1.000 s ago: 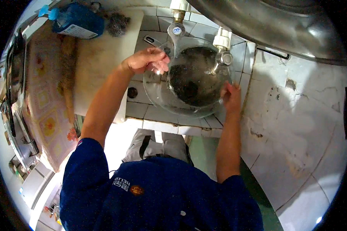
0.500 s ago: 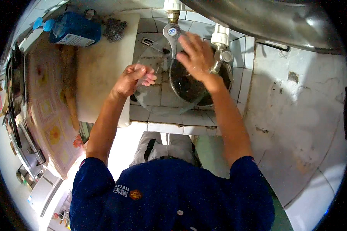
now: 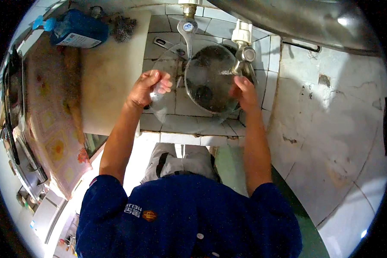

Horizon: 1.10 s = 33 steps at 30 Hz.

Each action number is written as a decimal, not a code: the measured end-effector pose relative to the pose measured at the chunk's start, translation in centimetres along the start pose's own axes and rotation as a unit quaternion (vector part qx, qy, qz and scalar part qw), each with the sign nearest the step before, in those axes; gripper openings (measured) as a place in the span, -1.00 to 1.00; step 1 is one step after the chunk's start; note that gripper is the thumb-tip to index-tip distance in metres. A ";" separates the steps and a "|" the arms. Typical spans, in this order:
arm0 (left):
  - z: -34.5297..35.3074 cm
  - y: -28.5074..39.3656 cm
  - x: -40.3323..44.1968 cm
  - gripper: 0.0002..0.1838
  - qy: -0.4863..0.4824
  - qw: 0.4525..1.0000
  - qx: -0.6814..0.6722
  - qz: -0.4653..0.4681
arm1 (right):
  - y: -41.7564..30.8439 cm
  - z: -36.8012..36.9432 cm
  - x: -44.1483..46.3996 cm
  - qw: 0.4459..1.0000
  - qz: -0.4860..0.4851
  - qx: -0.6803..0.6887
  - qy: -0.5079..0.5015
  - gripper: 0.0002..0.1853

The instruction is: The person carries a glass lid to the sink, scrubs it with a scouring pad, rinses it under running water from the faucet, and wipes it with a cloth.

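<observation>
A large clear round glass plate [image 3: 170,112] is held over the sink, see-through enough to show the tiles behind it. My left hand [image 3: 152,88] is closed round its left rim, thumb on top. At the opposite side, my right hand [image 3: 246,93] is curled at the right rim just below the tap; its fingers are blurred. Behind the glass is a dark round shape [image 3: 208,86], perhaps a basin or pan. Water shows at the mouth of the right metal tap [image 3: 245,56]. A second tap with a long lever [image 3: 188,32] rises at the back.
On the left a pale board [image 3: 109,81] bears a blue pump bottle [image 3: 79,30] and a dark wire scourer [image 3: 124,28]. A big metal vessel [image 3: 296,28] overhangs the back right. The tiled front ledge [image 3: 180,138] lies close to my body.
My right hand has come down from above the plate to its right rim, its fingers going from spread to curled. My left hand keeps its grip on the left rim.
</observation>
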<state>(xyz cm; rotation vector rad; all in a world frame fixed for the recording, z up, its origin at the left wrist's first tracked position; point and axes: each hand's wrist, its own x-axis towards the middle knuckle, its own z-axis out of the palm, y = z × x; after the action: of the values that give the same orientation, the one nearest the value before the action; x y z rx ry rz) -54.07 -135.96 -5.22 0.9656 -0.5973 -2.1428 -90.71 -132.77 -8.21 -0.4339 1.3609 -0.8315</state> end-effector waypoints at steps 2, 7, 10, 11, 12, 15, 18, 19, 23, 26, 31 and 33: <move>0.1 -0.5 0.7 -0.59 0.018 1.000 0.022 0.003 | 1.3 -3.2 -0.5 0.990 0.023 0.102 -0.093 -0.81; 0.9 0.3 3.8 -0.66 0.047 0.996 0.071 -0.020 | -0.3 -1.7 -3.8 0.977 0.016 0.176 -0.115 -0.71; 1.3 1.4 6.5 -0.63 0.075 0.985 0.153 -0.020 | 1.4 -2.5 -3.1 0.972 -0.011 0.198 -0.126 -0.73; 1.4 1.3 7.5 -0.62 0.107 0.966 0.235 0.012 | 1.7 -2.2 -3.1 0.969 -0.020 0.227 -0.099 -0.75; 1.5 1.1 8.4 -0.60 0.139 0.938 0.314 0.044 | 1.9 -1.9 -3.2 0.964 -0.029 0.254 -0.073 -0.78; 2.4 -1.7 9.7 -0.49 0.235 0.840 0.472 0.128 | 1.9 0.7 -4.8 0.957 -0.066 0.283 -0.013 -0.81; 4.8 -4.3 8.8 -0.37 0.267 0.731 0.590 0.215 | 1.4 3.5 -6.0 0.951 -0.098 0.283 0.074 -0.84; 5.7 -5.9 8.0 -0.35 0.284 0.689 0.620 0.246 | 2.0 3.1 -5.4 0.952 -0.098 0.282 0.072 -0.84; 12.3 -10.8 3.6 -0.20 0.305 0.622 0.678 0.248 | 2.8 3.4 -4.7 0.904 -0.179 0.384 -0.053 -0.91; 15.2 -12.2 1.8 -0.15 0.233 0.639 0.681 0.271 | 2.8 3.5 -5.0 0.926 -0.155 0.342 0.029 -0.88; 10.7 -9.5 3.2 -0.17 0.305 0.624 0.667 0.268 | 2.6 3.9 -5.4 0.905 -0.172 0.389 0.006 -0.83; 6.1 -9.4 6.0 -0.21 0.420 0.735 0.453 0.281 | 4.1 2.0 -4.3 0.900 -0.172 0.400 -0.030 -0.79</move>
<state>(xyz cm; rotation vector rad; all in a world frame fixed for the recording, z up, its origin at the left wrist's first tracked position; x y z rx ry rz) -65.51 -133.63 -10.28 1.7943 -1.2594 -0.6233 -87.65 -127.31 -7.84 -0.0412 0.7820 -1.5642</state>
